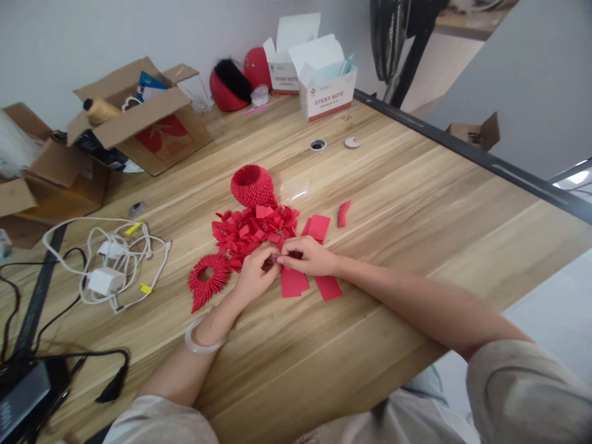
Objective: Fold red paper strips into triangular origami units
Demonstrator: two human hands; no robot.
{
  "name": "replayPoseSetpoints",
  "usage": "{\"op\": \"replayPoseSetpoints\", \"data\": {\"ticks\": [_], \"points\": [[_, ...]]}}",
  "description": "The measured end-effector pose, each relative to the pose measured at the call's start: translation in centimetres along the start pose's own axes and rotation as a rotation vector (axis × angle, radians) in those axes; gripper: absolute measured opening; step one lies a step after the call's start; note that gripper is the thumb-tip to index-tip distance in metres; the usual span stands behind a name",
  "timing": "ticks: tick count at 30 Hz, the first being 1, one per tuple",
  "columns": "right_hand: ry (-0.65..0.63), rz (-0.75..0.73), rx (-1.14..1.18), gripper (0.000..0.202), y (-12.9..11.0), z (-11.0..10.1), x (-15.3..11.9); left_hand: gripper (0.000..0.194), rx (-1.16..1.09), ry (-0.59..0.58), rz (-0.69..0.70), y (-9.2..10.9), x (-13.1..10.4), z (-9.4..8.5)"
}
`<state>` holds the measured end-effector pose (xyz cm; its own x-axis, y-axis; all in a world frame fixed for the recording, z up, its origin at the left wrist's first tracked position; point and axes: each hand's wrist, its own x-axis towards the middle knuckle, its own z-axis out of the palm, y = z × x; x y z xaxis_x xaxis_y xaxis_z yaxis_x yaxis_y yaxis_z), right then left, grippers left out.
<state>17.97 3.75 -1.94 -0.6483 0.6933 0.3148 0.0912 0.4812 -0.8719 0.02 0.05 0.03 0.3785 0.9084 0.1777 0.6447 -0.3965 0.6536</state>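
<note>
My left hand (257, 271) and my right hand (309, 255) meet over the red paper, fingertips pinched together. Whatever is between them is too small and covered to make out. Just beyond lies a heap of folded red paper pieces (250, 231). Flat red paper strips (294, 282) lie under and beside my right hand, with more red slips (319, 227) behind it. Left of my left hand is a spiky ring of joined red pieces (209, 275) with a pointed tail. A round red folded-paper vase (252, 185) stands behind the heap.
A short red paper strip (343, 213) lies to the right. White cables with adapters (106, 280) tangle at left, near cardboard boxes (152, 132). Sticky-note boxes (327, 92) stand at the back, close to a round table hole (317, 145). A black device (28, 394) sits front left.
</note>
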Motion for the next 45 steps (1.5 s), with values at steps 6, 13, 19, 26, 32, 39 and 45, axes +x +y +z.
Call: {"op": "replayPoseSetpoints", "data": {"ticks": [6, 13, 19, 26, 32, 39, 45], "points": [[-0.013, 0.003, -0.007, 0.03, -0.11, -0.1, -0.02, 0.01, 0.004, 0.001, 0.004, 0.07, 0.0, -0.03], [-0.019, 0.007, -0.014, 0.031, -0.02, -0.09, -0.03, 0.009, 0.005, 0.008, 0.012, 0.05, -0.02, 0.0], [-0.019, 0.003, -0.013, 0.03, 0.01, -0.1, -0.03, 0.009, 0.003, 0.012, 0.018, -0.13, -0.06, 0.07], [0.0, 0.002, 0.006, 0.029, -0.12, -0.08, 0.0, 0.009, 0.0, 0.004, 0.011, 0.06, 0.0, -0.03], [-0.006, -0.003, -0.001, 0.03, -0.03, -0.04, 0.0, 0.009, -0.006, 0.002, 0.006, 0.09, 0.04, -0.06], [0.008, 0.019, 0.033, 0.03, -0.29, -0.08, 0.01, 0.013, -0.027, 0.029, -0.012, 0.15, -0.05, 0.02], [0.057, 0.145, 0.178, 0.03, -0.41, -0.16, 0.03, 0.019, -0.206, 0.156, -0.138, -0.72, -0.37, 0.42]]}}
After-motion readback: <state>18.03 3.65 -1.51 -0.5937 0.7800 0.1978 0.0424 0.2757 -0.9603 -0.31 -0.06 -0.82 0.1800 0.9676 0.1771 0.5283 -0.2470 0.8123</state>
